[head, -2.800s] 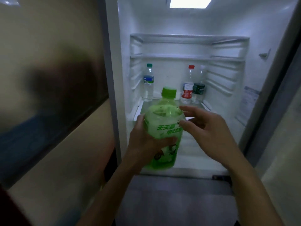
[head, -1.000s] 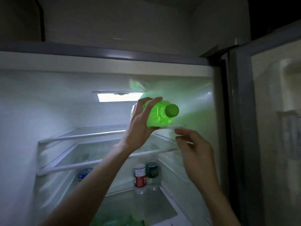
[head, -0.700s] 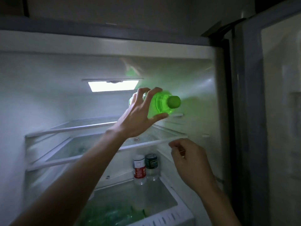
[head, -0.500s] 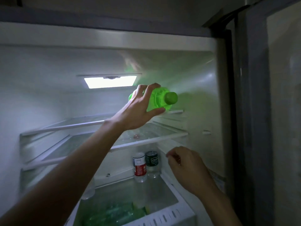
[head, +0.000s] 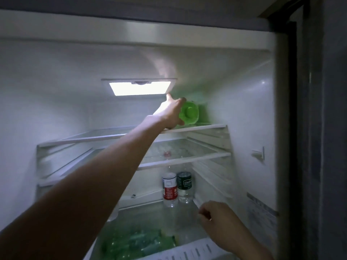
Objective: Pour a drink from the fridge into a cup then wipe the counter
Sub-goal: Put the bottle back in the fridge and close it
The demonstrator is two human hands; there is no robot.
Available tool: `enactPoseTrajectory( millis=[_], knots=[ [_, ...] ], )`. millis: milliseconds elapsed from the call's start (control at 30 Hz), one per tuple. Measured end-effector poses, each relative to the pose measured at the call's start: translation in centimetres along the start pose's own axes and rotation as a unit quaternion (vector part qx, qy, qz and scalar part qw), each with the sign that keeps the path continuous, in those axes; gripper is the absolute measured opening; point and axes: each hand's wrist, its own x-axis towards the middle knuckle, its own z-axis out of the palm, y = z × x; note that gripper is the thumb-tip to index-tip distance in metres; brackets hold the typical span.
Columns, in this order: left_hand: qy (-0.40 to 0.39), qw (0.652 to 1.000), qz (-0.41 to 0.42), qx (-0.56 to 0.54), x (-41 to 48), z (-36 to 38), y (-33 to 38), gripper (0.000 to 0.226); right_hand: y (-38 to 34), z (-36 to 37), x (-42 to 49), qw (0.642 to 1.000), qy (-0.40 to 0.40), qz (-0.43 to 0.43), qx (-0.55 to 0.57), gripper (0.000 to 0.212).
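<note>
Fridge [head: 234,76], open, lamp [head: 139,88] lit in its ceiling. Left hand [head: 170,114]: arm stretched up, fingers clasped around the green bottle [head: 189,114], which lies on its side at the right end of the top shelf [head: 206,127], cap toward the camera. Red-labelled bottle [head: 170,189] and dark-labelled bottle [head: 185,186]: upright, touching, on a lower shelf. Right hand [head: 216,217]: loosely curled, holding nothing, near the fridge's lower right wall.
</note>
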Motion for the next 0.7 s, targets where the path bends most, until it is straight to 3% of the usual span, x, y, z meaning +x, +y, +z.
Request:
enactPoseTrajectory(
  millis=[233, 467, 700],
  knots=[
    [-0.001, 0.999, -0.010, 0.048, 2.7, 1.5, 1.5, 0.082, 1.1, 0.4, -0.2, 0.999, -0.044, 0.025, -0.002, 0.017],
    [-0.042, 0.997, -0.032, 0.059, 4.0, 1.2, 1.9, 0.080, 2.3, 0.5, -1.2, 0.999, -0.029, 0.034, 0.016, 0.026],
    [-0.029, 0.994, -0.067, 0.078, 1.7, 1.9, 2.1, 0.034, 2.0, 1.3, -2.0, 1.000, -0.028, 0.004, -0.012, 0.030]
  ],
)
